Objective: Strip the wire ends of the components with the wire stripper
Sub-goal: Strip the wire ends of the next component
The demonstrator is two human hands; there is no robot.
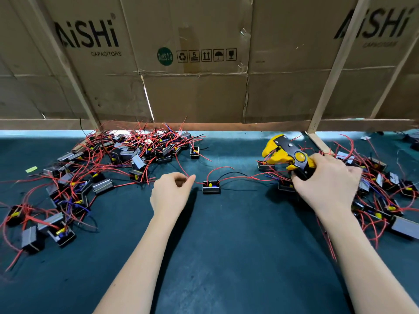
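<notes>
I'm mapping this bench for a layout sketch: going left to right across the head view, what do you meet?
Left pile of wired components → left hand pinching a red wire → lone component → wire stripper → right hand gripping it → right pile.

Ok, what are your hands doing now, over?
Left hand pinches thin red wire of small black box component. Right hand grips yellow-and-black wire stripper, not yet on wire. Tangled component piles both sides.

Flattened cardboard boxes (195, 64) printed with black logos are standing behind wooden slats (335, 64), and a green scrap (31, 169) is lying on the dark mat (226, 245)
</notes>
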